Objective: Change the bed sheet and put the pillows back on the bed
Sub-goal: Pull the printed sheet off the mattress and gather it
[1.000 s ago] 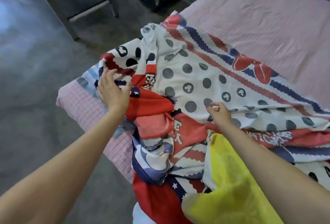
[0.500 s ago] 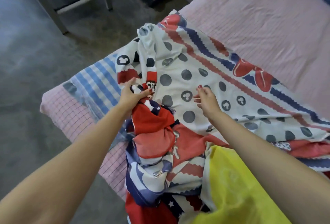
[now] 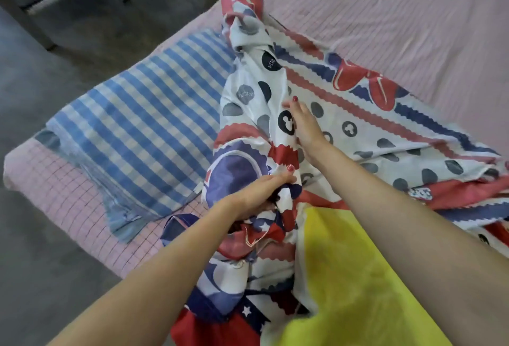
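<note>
My left hand [image 3: 257, 194] has its fingers [image 3: 278, 179] curled tight around a bunched fold of the patterned bed sheet [image 3: 366, 136], the thumb pressing the red, white and navy cloth from above. The gathered part spills down below those fingers in crumpled folds of stars and stripes.

My right hand [image 3: 304, 125] lies just beyond the left one, on the white dotted part of the same sheet. Its fingers are stretched forward and fairly straight, resting against a raised ridge of the cloth; I cannot tell whether the fingertips pinch it. From there the sheet spreads away to my right in red and navy zigzag bands, and a twisted length of it runs on past my right fingers toward the far edge of the bed.

To the left of my left fingers a blue checked cloth [image 3: 143, 125] lies flat on the bed. Under it, the pink mattress cover [image 3: 399, 20] reaches from the near-left corner to far beyond my right hand. Beneath my right forearm lies a bright yellow fabric [image 3: 355, 276], touching the bunched sheet. Grey floor [image 3: 41, 276] shows left of the bed.
</note>
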